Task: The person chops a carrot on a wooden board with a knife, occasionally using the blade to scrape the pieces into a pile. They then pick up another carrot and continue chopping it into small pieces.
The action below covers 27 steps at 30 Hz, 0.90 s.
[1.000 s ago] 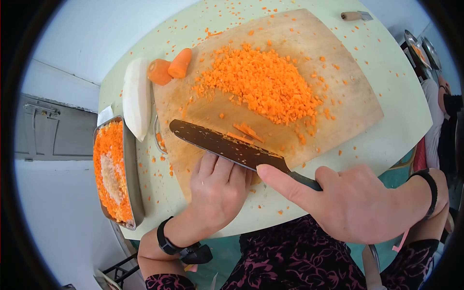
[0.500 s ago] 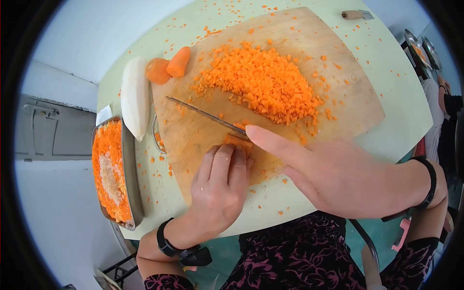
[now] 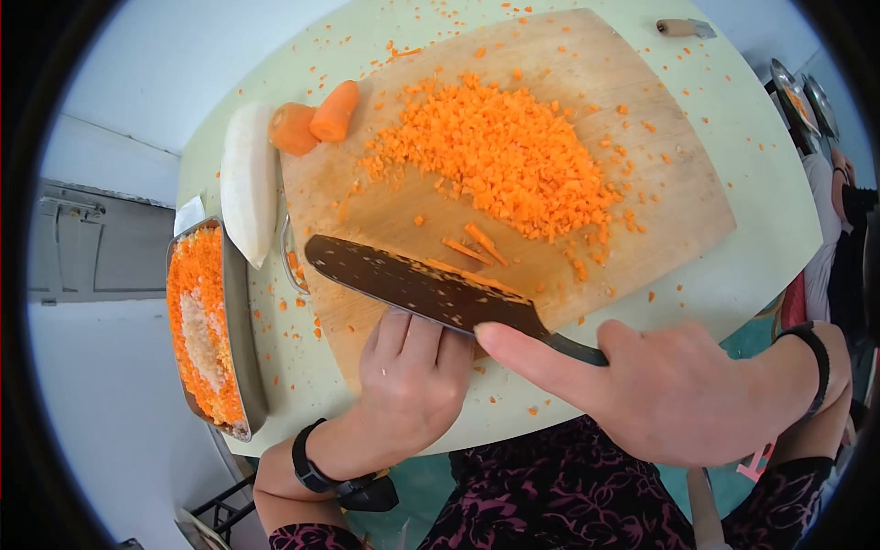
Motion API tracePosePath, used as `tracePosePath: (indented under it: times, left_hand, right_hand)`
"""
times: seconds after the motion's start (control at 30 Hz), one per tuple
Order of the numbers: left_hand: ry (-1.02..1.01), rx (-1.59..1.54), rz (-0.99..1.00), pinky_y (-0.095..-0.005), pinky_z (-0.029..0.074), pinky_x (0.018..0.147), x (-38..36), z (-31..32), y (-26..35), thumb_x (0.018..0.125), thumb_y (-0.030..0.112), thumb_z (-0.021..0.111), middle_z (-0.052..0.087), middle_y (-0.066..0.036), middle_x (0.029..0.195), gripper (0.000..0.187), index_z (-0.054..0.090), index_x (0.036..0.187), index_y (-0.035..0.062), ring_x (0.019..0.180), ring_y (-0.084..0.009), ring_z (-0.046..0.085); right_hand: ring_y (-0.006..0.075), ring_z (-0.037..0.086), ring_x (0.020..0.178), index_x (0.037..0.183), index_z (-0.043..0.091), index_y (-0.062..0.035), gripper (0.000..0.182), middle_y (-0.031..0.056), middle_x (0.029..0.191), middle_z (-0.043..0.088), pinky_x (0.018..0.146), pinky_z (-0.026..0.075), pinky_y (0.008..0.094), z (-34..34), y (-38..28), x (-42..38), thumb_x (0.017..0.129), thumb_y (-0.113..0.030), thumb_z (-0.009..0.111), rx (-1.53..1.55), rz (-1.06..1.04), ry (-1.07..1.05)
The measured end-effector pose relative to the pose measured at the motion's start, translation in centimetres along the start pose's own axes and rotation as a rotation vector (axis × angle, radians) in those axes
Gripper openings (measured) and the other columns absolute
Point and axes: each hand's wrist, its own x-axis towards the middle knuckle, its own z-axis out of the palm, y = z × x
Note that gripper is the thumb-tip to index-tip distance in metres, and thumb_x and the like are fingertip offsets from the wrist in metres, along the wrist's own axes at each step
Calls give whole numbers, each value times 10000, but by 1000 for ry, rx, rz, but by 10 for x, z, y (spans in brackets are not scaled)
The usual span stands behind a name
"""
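Pale green counter (image 3: pixel 733 266), strewn with carrot bits (image 3: pixel 302 302). Bearing a wooden cutting board (image 3: pixel 642 192), white radish (image 3: pixel 247 179), metal tray (image 3: pixel 240 339).

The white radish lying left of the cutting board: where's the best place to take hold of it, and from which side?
Judging by its pose, take the white radish around its thick middle, from above, fingers spanning its width. It lies flat on the table with its long axis running away from the person, tapering to a tip beside the metal tray. Its right flank sits close against the cutting board and carrot pieces, so a side approach looks cramped.
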Motion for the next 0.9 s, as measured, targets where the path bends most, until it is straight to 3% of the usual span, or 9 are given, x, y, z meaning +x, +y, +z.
tracePosePath:
  times: [0.1, 0.23, 0.33, 0.43, 0.63, 0.73, 0.9]
  left_hand:
    - [26, 32, 32, -365, 500, 652, -1, 2, -1, 597, 33, 613, 559, -164, 912, 296, 627, 879, -59, 806, -307, 555]
    - [37, 35, -16, -354, 497, 661, 2, 2, 1, 641, 27, 620, 550, -173, 936, 295, 620, 919, -69, 831, -315, 550]
    - [-6, 76, -99, -340, 499, 692, 3, -3, 6, 683, 27, 638, 545, -168, 950, 284, 618, 949, -70, 845, -313, 556]
    - [11, 37, -43, -344, 502, 659, -2, -1, 1, 640, 10, 636, 544, -161, 933, 276, 624, 906, -62, 838, -310, 558]
    - [79, 35, 1, -345, 498, 564, -1, 1, 2, 557, 0, 611, 555, -156, 931, 226, 620, 777, -49, 812, -302, 563]
    - [61, 11, 10, -340, 499, 562, -1, 0, 2, 555, -2, 607, 557, -161, 921, 226, 619, 775, -52, 795, -298, 561]
    - [52, 52, 13, -331, 513, 589, -2, 2, 2, 555, -1, 603, 558, -168, 922, 267, 625, 812, -68, 817, -303, 569]
  right_hand:
    - [197, 421, 382, 1377, 452, -203, 706, 78, 561, 457, 371, 350, 328, 15, 5, 17, 702, -27, 563, 97, -15, 75]
    - [272, 537, 449, 1422, 344, -156, 682, 124, 630, 560, 452, 430, 372, 7, 12, 23, 779, -30, 532, 296, 52, -73]
    - [277, 538, 450, 1451, 262, -156, 707, 126, 618, 553, 449, 426, 375, -10, 15, 23, 807, -48, 533, 365, 116, -124]
    - [255, 522, 429, 1436, 315, -162, 705, 110, 589, 524, 410, 408, 371, -6, 10, 9, 782, -50, 551, 172, 5, -43]
    - [156, 395, 364, 1383, 453, -217, 769, 33, 519, 381, 339, 331, 318, -7, -6, -7, 652, -30, 601, -31, 15, -34]
    - [138, 347, 356, 1383, 458, -235, 790, 28, 515, 346, 332, 299, 300, -8, -4, -8, 633, -33, 602, -4, 7, -61]
    - [172, 364, 354, 1401, 419, -198, 762, 49, 509, 374, 337, 302, 314, 1, 1, 8, 677, -29, 585, 104, -23, -22]
